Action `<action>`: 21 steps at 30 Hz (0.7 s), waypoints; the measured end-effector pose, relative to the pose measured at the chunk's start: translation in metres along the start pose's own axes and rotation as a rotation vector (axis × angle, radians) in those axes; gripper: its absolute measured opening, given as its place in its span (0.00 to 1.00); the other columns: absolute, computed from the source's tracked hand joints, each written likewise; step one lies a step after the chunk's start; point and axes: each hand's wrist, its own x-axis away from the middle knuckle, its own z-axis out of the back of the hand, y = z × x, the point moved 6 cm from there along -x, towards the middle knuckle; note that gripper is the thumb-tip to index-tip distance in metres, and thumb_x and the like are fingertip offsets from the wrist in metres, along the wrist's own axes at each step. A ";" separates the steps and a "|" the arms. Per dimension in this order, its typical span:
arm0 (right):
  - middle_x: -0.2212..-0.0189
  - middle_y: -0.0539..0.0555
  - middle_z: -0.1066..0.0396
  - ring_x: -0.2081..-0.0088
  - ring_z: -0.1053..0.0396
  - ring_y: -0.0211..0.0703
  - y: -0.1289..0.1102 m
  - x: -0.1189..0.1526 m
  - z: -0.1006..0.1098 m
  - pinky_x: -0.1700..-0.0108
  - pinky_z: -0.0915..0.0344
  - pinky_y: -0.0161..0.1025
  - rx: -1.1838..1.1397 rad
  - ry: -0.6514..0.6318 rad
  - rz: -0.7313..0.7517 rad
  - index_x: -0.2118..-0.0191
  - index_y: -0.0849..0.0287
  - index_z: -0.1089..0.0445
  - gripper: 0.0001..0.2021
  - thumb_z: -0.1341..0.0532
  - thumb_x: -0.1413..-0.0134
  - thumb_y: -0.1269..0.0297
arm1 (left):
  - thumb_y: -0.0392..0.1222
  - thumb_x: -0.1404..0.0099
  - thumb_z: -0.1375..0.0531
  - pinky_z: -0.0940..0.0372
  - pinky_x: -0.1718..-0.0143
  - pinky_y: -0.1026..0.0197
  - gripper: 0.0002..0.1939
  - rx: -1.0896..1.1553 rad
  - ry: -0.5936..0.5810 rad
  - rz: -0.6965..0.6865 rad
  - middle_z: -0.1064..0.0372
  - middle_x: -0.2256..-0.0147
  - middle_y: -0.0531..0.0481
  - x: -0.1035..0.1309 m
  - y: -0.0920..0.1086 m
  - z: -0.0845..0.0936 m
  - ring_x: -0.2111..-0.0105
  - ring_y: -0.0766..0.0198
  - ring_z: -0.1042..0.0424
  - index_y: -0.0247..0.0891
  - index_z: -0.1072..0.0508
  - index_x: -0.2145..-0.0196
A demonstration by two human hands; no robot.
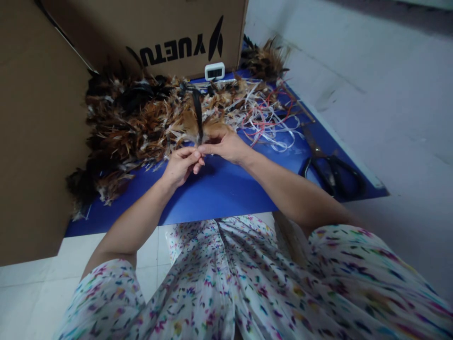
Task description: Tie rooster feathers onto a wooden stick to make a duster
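My left hand (182, 164) and my right hand (226, 144) meet above the blue table (219, 191), fingertips pinched together. Between them stands a small bunch of feathers (198, 115), a dark one upright among brown ones, its base gripped by both hands. Part of the bunch blends with the pile of brown and black feathers (130, 123) behind it. To the right of my right hand lie tangled white and red strings (267, 120).
Black-handled scissors (331, 174) lie at the table's right. A small white digital device (214, 71) stands before a cardboard box (159, 28). More feathers (267, 59) sit at the back right corner. Another cardboard panel (35, 141) borders the left; a wall (389, 94) rises at right.
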 end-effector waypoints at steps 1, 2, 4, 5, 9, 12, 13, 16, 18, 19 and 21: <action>0.79 0.48 0.30 0.73 0.33 0.36 0.000 0.000 0.000 0.68 0.34 0.35 -0.002 0.004 0.009 0.77 0.59 0.28 0.16 0.26 0.57 0.53 | 0.54 0.55 0.24 0.41 0.86 0.69 0.21 -0.004 0.003 -0.006 0.28 0.81 0.53 0.000 0.000 0.000 0.87 0.74 0.37 0.35 0.23 0.76; 0.78 0.49 0.30 0.72 0.33 0.36 0.000 0.001 -0.002 0.68 0.34 0.36 -0.024 -0.004 0.013 0.77 0.59 0.29 0.15 0.27 0.55 0.54 | 0.54 0.55 0.24 0.41 0.86 0.69 0.21 -0.011 0.009 -0.015 0.28 0.80 0.52 -0.001 0.000 0.001 0.87 0.74 0.37 0.35 0.24 0.77; 0.77 0.50 0.30 0.72 0.33 0.37 0.004 0.002 -0.004 0.67 0.33 0.36 -0.084 0.008 -0.006 0.76 0.59 0.29 0.14 0.28 0.53 0.56 | 0.55 0.54 0.24 0.41 0.86 0.69 0.21 -0.029 0.028 -0.045 0.28 0.80 0.52 -0.002 0.001 0.002 0.86 0.74 0.37 0.35 0.24 0.77; 0.77 0.50 0.30 0.72 0.33 0.37 0.007 0.002 -0.004 0.68 0.33 0.37 -0.104 0.028 -0.020 0.76 0.59 0.30 0.14 0.28 0.53 0.56 | 0.56 0.54 0.25 0.41 0.86 0.69 0.22 -0.041 0.043 -0.061 0.28 0.79 0.52 -0.002 0.001 0.002 0.86 0.74 0.37 0.34 0.24 0.77; 0.77 0.50 0.31 0.73 0.35 0.36 0.011 0.003 -0.004 0.69 0.34 0.37 -0.105 0.127 -0.027 0.76 0.60 0.30 0.14 0.28 0.54 0.58 | 0.57 0.52 0.25 0.41 0.86 0.69 0.22 -0.106 0.124 -0.129 0.27 0.79 0.52 -0.002 0.002 0.006 0.86 0.74 0.37 0.34 0.23 0.74; 0.78 0.50 0.31 0.74 0.36 0.35 0.011 0.004 -0.004 0.71 0.37 0.36 -0.059 0.212 -0.061 0.75 0.60 0.31 0.14 0.28 0.54 0.57 | 0.55 0.52 0.25 0.40 0.86 0.68 0.21 -0.168 0.180 -0.191 0.26 0.78 0.52 -0.001 0.003 0.008 0.86 0.73 0.36 0.35 0.22 0.72; 0.79 0.49 0.32 0.75 0.36 0.35 0.011 0.004 -0.004 0.72 0.38 0.36 -0.032 0.235 -0.080 0.76 0.60 0.31 0.14 0.29 0.54 0.58 | 0.55 0.51 0.26 0.40 0.86 0.68 0.20 -0.192 0.197 -0.208 0.26 0.79 0.52 0.000 0.003 0.009 0.86 0.73 0.36 0.35 0.22 0.72; 0.81 0.48 0.34 0.76 0.36 0.35 0.010 0.005 -0.006 0.73 0.39 0.35 0.018 0.259 -0.117 0.77 0.60 0.32 0.15 0.29 0.55 0.56 | 0.56 0.49 0.27 0.40 0.85 0.68 0.20 -0.247 0.227 -0.234 0.26 0.79 0.52 0.001 0.005 0.011 0.86 0.73 0.36 0.35 0.21 0.73; 0.80 0.49 0.33 0.76 0.35 0.36 0.011 0.005 -0.007 0.73 0.37 0.36 -0.005 0.243 -0.118 0.76 0.60 0.32 0.18 0.29 0.56 0.52 | 0.56 0.48 0.27 0.40 0.84 0.68 0.20 -0.240 0.219 -0.226 0.26 0.79 0.51 0.000 0.005 0.012 0.86 0.73 0.36 0.34 0.21 0.73; 0.80 0.50 0.32 0.75 0.35 0.36 0.011 0.005 -0.007 0.73 0.37 0.36 -0.033 0.227 -0.114 0.75 0.60 0.32 0.19 0.28 0.58 0.50 | 0.56 0.49 0.27 0.40 0.85 0.68 0.20 -0.219 0.210 -0.212 0.26 0.79 0.51 0.000 0.005 0.011 0.86 0.73 0.36 0.34 0.22 0.74; 0.77 0.51 0.30 0.74 0.34 0.37 0.012 0.004 -0.007 0.71 0.35 0.37 -0.109 0.173 -0.098 0.74 0.61 0.30 0.22 0.27 0.61 0.46 | 0.56 0.51 0.26 0.41 0.85 0.68 0.21 -0.158 0.187 -0.169 0.26 0.79 0.52 -0.001 0.005 0.010 0.86 0.74 0.36 0.34 0.22 0.75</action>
